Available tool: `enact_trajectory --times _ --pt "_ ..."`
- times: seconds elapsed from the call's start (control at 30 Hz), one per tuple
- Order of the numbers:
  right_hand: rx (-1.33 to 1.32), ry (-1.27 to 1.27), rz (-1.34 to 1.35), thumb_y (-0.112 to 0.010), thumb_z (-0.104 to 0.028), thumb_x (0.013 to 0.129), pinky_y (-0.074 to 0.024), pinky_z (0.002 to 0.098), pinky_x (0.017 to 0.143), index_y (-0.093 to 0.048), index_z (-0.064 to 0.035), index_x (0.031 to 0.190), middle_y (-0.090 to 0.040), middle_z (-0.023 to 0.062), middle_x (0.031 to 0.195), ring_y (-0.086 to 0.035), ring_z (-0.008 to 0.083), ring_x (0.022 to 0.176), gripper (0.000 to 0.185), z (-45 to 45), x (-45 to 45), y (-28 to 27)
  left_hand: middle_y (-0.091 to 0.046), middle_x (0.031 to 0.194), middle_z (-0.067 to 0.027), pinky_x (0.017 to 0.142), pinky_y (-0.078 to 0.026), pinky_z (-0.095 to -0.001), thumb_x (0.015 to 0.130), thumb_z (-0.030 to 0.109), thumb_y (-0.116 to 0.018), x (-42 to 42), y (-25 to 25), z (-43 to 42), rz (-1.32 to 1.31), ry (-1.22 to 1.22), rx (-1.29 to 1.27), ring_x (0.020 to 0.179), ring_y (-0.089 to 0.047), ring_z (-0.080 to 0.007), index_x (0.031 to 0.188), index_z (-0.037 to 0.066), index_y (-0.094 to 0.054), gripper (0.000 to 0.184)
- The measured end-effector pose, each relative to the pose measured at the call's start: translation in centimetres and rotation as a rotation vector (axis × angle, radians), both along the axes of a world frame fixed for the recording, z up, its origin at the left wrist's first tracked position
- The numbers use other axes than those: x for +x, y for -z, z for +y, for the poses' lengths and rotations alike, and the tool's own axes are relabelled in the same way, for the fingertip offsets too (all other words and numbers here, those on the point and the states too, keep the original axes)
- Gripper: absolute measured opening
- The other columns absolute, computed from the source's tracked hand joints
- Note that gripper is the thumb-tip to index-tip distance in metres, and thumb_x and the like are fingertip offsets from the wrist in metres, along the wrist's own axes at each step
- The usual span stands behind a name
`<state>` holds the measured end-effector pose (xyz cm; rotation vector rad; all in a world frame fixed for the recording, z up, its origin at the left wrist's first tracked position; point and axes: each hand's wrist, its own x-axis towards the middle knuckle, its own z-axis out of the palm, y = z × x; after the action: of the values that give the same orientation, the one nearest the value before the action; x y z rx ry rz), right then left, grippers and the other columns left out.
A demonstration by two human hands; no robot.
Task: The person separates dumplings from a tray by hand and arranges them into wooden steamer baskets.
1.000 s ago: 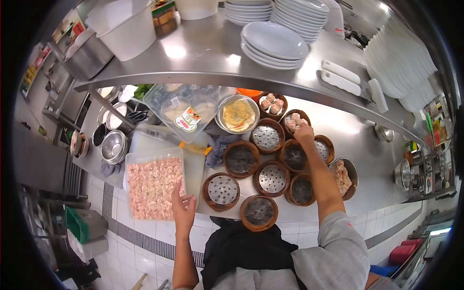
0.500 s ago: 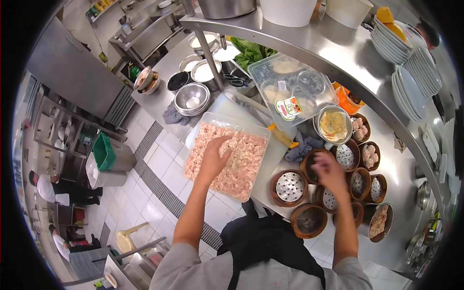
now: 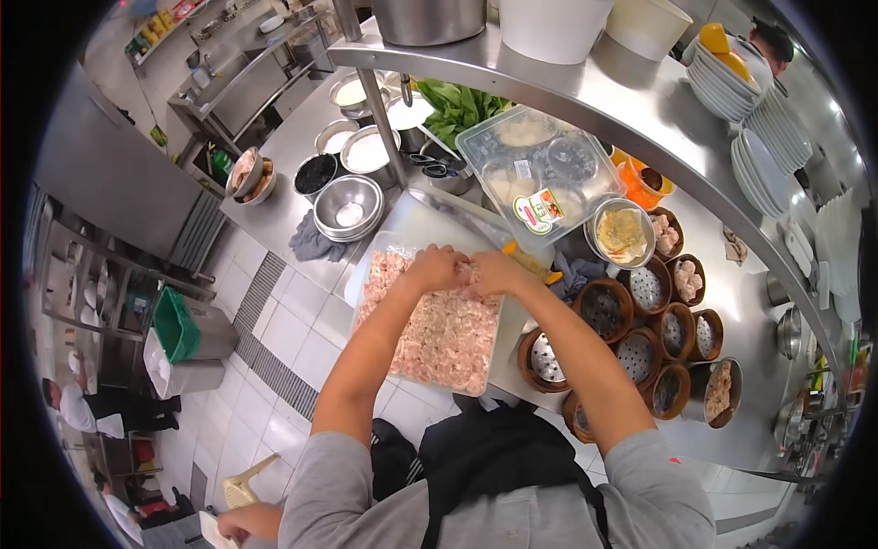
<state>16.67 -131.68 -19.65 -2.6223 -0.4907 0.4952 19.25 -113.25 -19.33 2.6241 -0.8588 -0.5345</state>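
A clear plastic tray (image 3: 489,371) full of pale pink minced meat (image 3: 430,339) lies in front of me. Over its far part, my left hand (image 3: 437,267) has its fingers curled into the meat. My right hand (image 3: 496,274) meets it from the right, fingers bent down and closed on the same meat; a small lump shows between the two hands. Their fingertips are partly hidden. Right of the tray stand several small round steamer baskets with perforated metal liners (image 3: 636,357). Some farther baskets hold lumps of meat (image 3: 687,280). My right forearm passes over the nearest baskets.
A lidded clear container (image 3: 544,174) and a bowl of yellowish food (image 3: 625,233) stand beyond the tray. Stacked metal bowls (image 3: 348,209) sit to the left. A steel shelf (image 3: 567,80) crosses overhead. Another person's hand (image 3: 247,522) shows at lower left.
My right hand has come left from the steamer baskets to the meat tray. My left hand has shifted to the tray's far part and curled its fingers. Another person's arm has appeared at lower left.
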Motion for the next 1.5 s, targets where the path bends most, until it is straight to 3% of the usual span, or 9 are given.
enact_trajectory --times 0.3,0.57,0.7,0.87,0.97,1.1,1.3,1.37,1.5 --pt "-0.115 -0.054 0.080 -0.081 -0.053 0.061 -0.0467 0.0405 0.093 -0.060 -0.0005 0.117 -0.062 0.0219 0.113 -0.059 0.0352 0.107 0.080 -0.2 0.5 0.0 -0.059 0.122 -0.0117 0.100 -0.035 -0.0628 0.079 0.057 -0.063 0.7 -0.6 -0.6 0.050 -0.001 0.108 0.117 -0.051 -0.0379 0.119 0.017 -0.064 0.056" --pt "0.068 -0.049 0.062 -0.075 -0.044 0.073 -0.0484 0.0416 0.083 -0.057 -0.0044 0.111 -0.066 0.0185 0.103 -0.062 0.0336 0.097 0.058 -1.0 -0.5 -0.7 -0.067 0.105 -0.0181 0.084 -0.051 -0.0420 0.075 0.064 -0.065 0.7 -1.1 0.2 0.107 0.154 -0.035 0.094 -0.064 -0.0365 0.115 0.010 -0.061 0.068" --pt "0.035 -0.072 0.065 -0.070 -0.037 0.080 -0.0492 0.0404 0.081 -0.054 -0.0048 0.114 -0.066 0.0175 0.102 -0.064 0.0338 0.094 0.049 -1.1 -0.5 -1.4 -0.069 0.098 -0.0204 0.084 -0.050 -0.0451 0.078 0.060 -0.066 1.3 0.0 0.3 0.023 0.170 -0.103 0.093 -0.065 -0.0382 0.115 0.008 -0.061 0.064" --pt "0.401 0.230 0.320 -0.069 -0.033 0.084 -0.0501 0.0325 0.074 -0.054 -0.0076 0.124 -0.065 0.0053 0.100 -0.063 0.0171 0.084 0.049 -1.8 0.5 -1.4 -0.068 0.089 -0.0136 0.075 -0.050 -0.0369 0.088 0.044 -0.063 3.2 -0.2 0.8 0.330 -0.016 -0.337 0.079 -0.064 -0.0249 0.110 0.004 -0.063 0.045" --pt "0.901 0.455 0.541 -0.071 -0.034 0.083 -0.0497 0.0295 0.071 -0.053 -0.0098 0.128 -0.062 -0.0002 0.095 -0.058 0.0117 0.079 0.054 -2.0 0.0 -2.0 -0.063 0.080 -0.0066 0.068 -0.047 -0.0304 0.094 0.040 -0.057 3.5 1.7 1.1 0.333 -0.166 -0.662 0.073 -0.058 -0.0150 0.103 0.003 -0.063 0.038" --pt "1.020 0.468 0.642 -0.074 -0.032 0.082 -0.0497 0.0287 0.068 -0.051 -0.0108 0.131 -0.060 -0.0002 0.094 -0.057 0.0118 0.078 0.058 -1.6 -1.6 -3.5 -0.059 0.071 -0.0027 0.060 -0.045 -0.0300 0.097 0.038 -0.054 3.1 2.2 0.5 0.387 -0.316 -0.824 0.066 -0.055 -0.0115 0.095 0.004 -0.064 0.036" --pt "0.746 0.494 0.344 -0.080 -0.021 0.072 -0.0500 0.0299 0.074 -0.050 -0.0110 0.134 -0.061 0.0032 0.102 -0.059 0.0153 0.087 0.069 -1.0 -3.4 -4.5 -0.055 0.077 -0.0003 0.057 -0.043 -0.0263 0.099 0.048 -0.045 1.7 -0.9 -1.4 0.570 -0.541 -1.081 0.068 -0.055 -0.0110 0.099 0.009 -0.059 0.041" --pt "0.688 0.593 0.103 -0.079 -0.015 0.067 -0.0497 0.0315 0.079 -0.053 -0.0092 0.131 -0.063 0.0051 0.101 -0.060 0.0191 0.088 0.070 -0.7 -3.6 -3.5 -0.057 0.088 -0.0012 0.062 -0.045 -0.0296 0.099 0.048 -0.046 0.8 -2.6 -2.0 0.992 -0.736 -1.431 0.078 -0.057 -0.0134 0.108 0.011 -0.054 0.039" --pt "0.739 0.652 -0.139 -0.078 -0.014 0.063 -0.0501 0.0334 0.082 -0.057 -0.0069 0.125 -0.065 0.0094 0.102 -0.063 0.0228 0.091 0.065 -0.9 -4.9 -4.0 -0.058 0.100 -0.0028 0.067 -0.047 -0.0326 0.097 0.049 -0.049 -2.1 -4.9 -3.1 1.152 -0.795 -1.426 0.090 -0.056 -0.0147 0.119 0.011 -0.051 0.044"
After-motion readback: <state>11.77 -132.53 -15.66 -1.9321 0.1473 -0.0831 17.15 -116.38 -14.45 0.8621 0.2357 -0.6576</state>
